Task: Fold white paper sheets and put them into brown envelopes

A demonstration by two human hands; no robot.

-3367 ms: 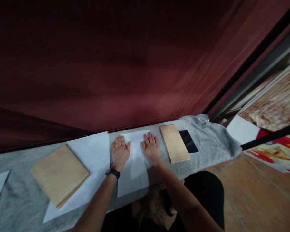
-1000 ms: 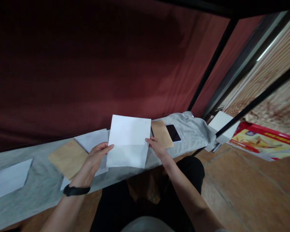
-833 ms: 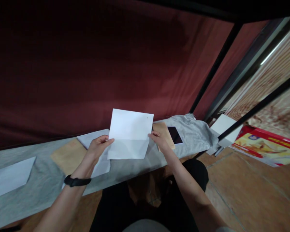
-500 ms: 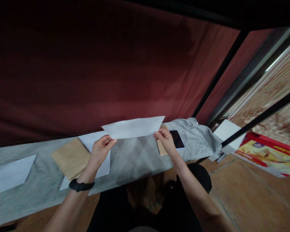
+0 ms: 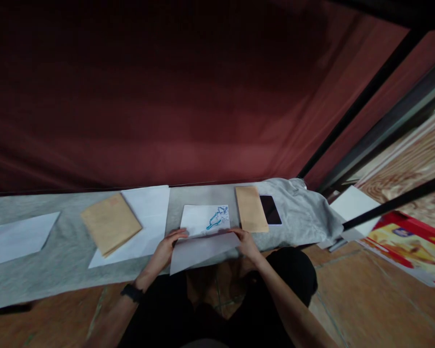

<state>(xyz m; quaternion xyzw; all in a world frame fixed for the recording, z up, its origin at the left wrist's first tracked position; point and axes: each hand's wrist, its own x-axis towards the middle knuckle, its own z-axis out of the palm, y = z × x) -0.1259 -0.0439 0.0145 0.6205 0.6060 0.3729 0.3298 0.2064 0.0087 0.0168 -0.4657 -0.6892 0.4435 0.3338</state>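
A white sheet of paper (image 5: 199, 251) with a bend across its middle lies at the front of the grey-covered bench. Its far half bears a blue and teal drawing; the near half tilts toward me past the bench edge. At the left end of the bend, my left hand (image 5: 168, 244) grips the paper, a black band around its wrist. My right hand (image 5: 246, 242) has closed on the opposite end of the bend. Just beyond that hand lies a narrow brown envelope (image 5: 252, 210), with a dark-screened phone (image 5: 270, 210) beside it.
To the left, a larger brown envelope (image 5: 110, 223) rests on white paper (image 5: 152, 212). Another white sheet (image 5: 20, 237) is at the far left. A dark red curtain (image 5: 203, 121) hangs behind the bench (image 5: 68, 261). A red and yellow box (image 5: 409, 246) stands at right, by black poles.
Both hands have lowered the paper from the air onto the bench, toward me. It is now bent, and the blue drawing shows. The view has shifted slightly.
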